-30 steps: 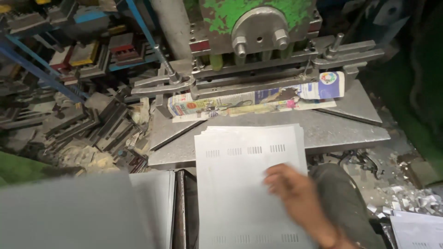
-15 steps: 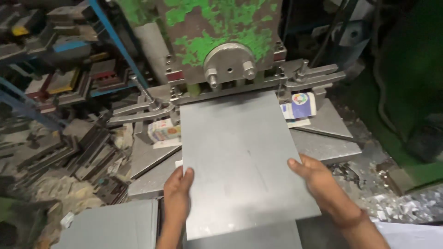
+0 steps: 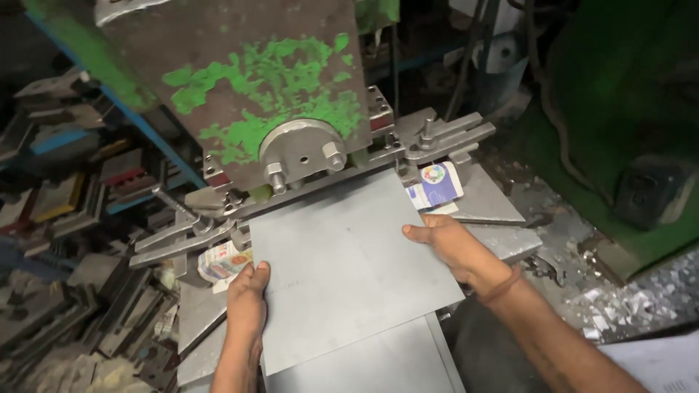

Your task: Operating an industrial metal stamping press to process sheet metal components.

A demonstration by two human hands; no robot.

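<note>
A flat grey metal sheet (image 3: 342, 262) lies on the machine's table (image 3: 495, 207), its far edge under the big green and brown press (image 3: 255, 94). The left hand (image 3: 246, 302) grips its left edge. The right hand (image 3: 453, 244) grips its right edge. Crumpled printed paper (image 3: 435, 185) sits just past the right hand. Dark metal parts (image 3: 65, 189), maybe tools, pile up on the left.

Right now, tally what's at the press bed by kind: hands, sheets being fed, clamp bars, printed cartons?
Hands: 2, left hand and right hand, both on the sheet's edges
Grey metal sheet under the green-flecked press head: 1
Clamp bars: 2, left clamp bar, right clamp bar
Printed cartons: 2, left carton, right carton
Total: 7
</note>
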